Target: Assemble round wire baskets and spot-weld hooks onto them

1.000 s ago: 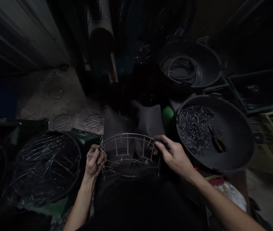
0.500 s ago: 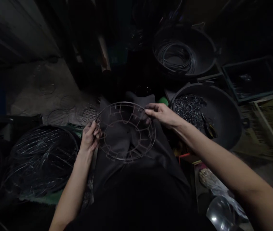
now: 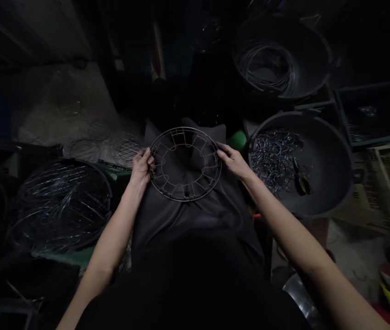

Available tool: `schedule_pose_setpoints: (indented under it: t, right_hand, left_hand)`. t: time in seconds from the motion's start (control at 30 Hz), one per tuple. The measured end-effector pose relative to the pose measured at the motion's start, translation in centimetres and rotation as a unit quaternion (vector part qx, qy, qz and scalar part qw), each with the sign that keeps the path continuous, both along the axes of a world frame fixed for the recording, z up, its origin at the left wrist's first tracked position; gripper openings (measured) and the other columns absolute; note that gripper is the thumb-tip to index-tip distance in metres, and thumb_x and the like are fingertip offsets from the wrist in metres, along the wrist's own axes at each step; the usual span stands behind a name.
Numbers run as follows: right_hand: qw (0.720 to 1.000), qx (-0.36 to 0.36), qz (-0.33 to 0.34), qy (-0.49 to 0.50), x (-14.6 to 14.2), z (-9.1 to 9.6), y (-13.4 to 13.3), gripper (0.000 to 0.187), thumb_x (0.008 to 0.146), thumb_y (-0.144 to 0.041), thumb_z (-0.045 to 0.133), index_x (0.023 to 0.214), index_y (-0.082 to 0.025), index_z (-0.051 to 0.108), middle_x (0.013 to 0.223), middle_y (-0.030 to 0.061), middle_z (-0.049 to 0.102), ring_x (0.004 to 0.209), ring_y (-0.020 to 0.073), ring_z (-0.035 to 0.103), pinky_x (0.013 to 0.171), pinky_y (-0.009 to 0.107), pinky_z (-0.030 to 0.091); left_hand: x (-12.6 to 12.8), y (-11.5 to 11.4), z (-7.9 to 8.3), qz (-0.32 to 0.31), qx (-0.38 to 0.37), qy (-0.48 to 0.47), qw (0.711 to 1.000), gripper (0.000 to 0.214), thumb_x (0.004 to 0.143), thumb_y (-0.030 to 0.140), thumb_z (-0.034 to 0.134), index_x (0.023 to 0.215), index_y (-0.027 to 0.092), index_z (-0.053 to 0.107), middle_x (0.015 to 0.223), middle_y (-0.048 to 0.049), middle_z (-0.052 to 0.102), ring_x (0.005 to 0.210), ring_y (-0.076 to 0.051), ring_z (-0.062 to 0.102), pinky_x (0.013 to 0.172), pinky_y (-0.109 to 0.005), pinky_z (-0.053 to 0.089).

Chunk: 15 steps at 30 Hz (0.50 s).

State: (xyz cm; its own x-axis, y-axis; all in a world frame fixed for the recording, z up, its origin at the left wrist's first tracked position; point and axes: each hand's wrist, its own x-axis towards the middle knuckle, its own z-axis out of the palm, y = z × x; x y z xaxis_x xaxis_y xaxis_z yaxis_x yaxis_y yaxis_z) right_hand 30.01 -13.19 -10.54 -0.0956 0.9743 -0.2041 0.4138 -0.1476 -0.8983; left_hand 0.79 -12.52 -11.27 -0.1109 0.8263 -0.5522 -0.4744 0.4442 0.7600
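Observation:
A round wire frame (image 3: 185, 200) with bent wire loops around its inside is held over my lap, above a dark apron (image 3: 181, 220). Its left rim sits in my left hand (image 3: 142, 166), whose fingers are curled closed around the wire. On the opposite side, my right hand (image 3: 233, 160) pinches the rim between thumb and fingers. To the right is a wide dark pan (image 3: 328, 169) with a heap of small bent wire pieces (image 3: 272, 158) and a pair of pliers (image 3: 303, 181) with dark and yellow handles.
Left stands a round container heaped with wire pieces (image 3: 64, 201). Several wire rings and a wire grid (image 3: 129, 149) lie on the floor. Behind the pan, another dark basin (image 3: 311, 59) holds coiled wire (image 3: 266, 68). A green object (image 3: 238, 140) is beside my right hand.
The wire frame has moved slightly up and right in the view and now faces me more flatly. Both hands still hold its rim. The camera view has shifted a little.

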Motion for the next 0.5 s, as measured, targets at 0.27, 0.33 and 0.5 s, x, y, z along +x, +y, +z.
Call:
schedule_pose_setpoints:
  t: [0.27,0.33,0.5]
  right_hand:
    - [0.965,-0.167,-0.120,0.165,0.9,-0.7,1.6,0.039,0.059,-0.037,0.077,0.092,-0.020,0.066,0.090,0.0029,0.069,0.071,0.0139,0.061,0.071,0.030,0.052]
    - [0.958,-0.212,-0.112,0.154,1.1,-0.6,2.6,0.033,0.058,-0.031,0.077,0.087,-0.020,0.066,0.075,0.0005,0.067,0.057,0.0106,0.056,0.062,0.028,0.051]
    - [0.979,-0.168,-0.038,0.110,1.1,1.5,2.8,0.033,0.064,-0.040,0.073,0.088,-0.017,0.067,0.084,0.0033,0.068,0.072,0.0157,0.061,0.072,0.031,0.050]
  left_hand:
    - [0.8,0.0,-0.3,0.011,0.003,0.015,1.000,0.021,0.086,0.023,0.058,0.073,0.019,0.043,0.043,0.0118,0.029,0.034,-0.002,0.024,0.037,-0.017,0.017]
    - [1.0,0.3,-0.4,0.018,0.002,0.017,1.000,0.020,0.087,0.021,0.055,0.073,0.019,0.042,0.044,0.0122,0.029,0.035,-0.001,0.024,0.038,-0.017,0.017]
    - [1.1,-1.2,1.7,0.037,0.031,0.022,0.999,0.032,0.079,0.031,0.066,0.070,0.020,0.038,0.043,0.0135,0.028,0.034,-0.002,0.023,0.034,-0.015,0.020]
